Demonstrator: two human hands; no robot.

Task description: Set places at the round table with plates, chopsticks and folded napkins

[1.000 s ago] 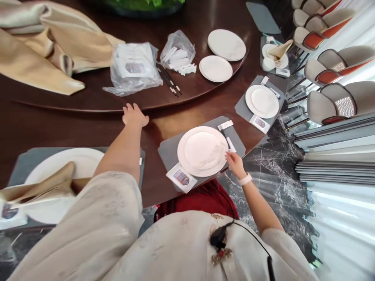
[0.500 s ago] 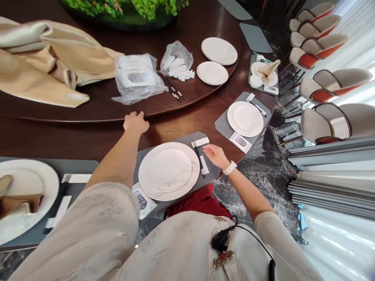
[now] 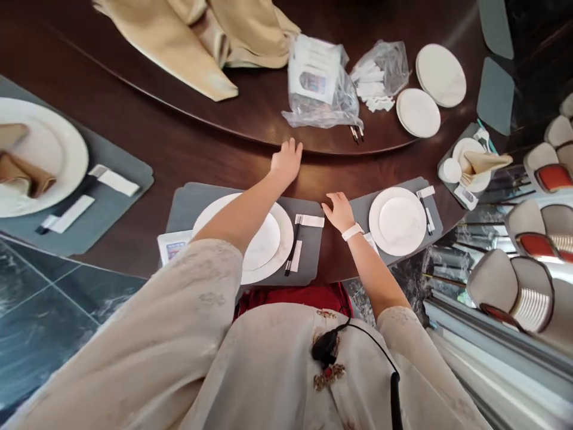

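Observation:
My left hand (image 3: 287, 162) reaches forward, its fingers spread at the rim of the dark raised turntable (image 3: 264, 128); nothing shows in its grasp. My right hand (image 3: 339, 212), a white watch (image 3: 352, 232) on the wrist, hovers above or rests on the bare wood between two grey placemats, fingers apart and empty. Below my left forearm a white plate stack (image 3: 267, 242) lies partly hidden on a placemat (image 3: 308, 206). Right of it are black chopsticks (image 3: 293, 245) and a white paper sleeve (image 3: 310, 221). A printed white packet (image 3: 172, 243) shows at the mat's left.
The turntable carries a gold cloth (image 3: 179, 42), a plastic bag of white packets (image 3: 320, 80), a smaller bag (image 3: 380, 71) and white plates (image 3: 418, 113). Other place settings stand left and right, one with a folded napkin (image 3: 483, 161). Chairs (image 3: 532, 292) line the right.
My view has swung, shifting the table's things across the picture. My right hand has moved off the chopsticks' side to bare wood. My left hand has shifted rightward along the turntable rim.

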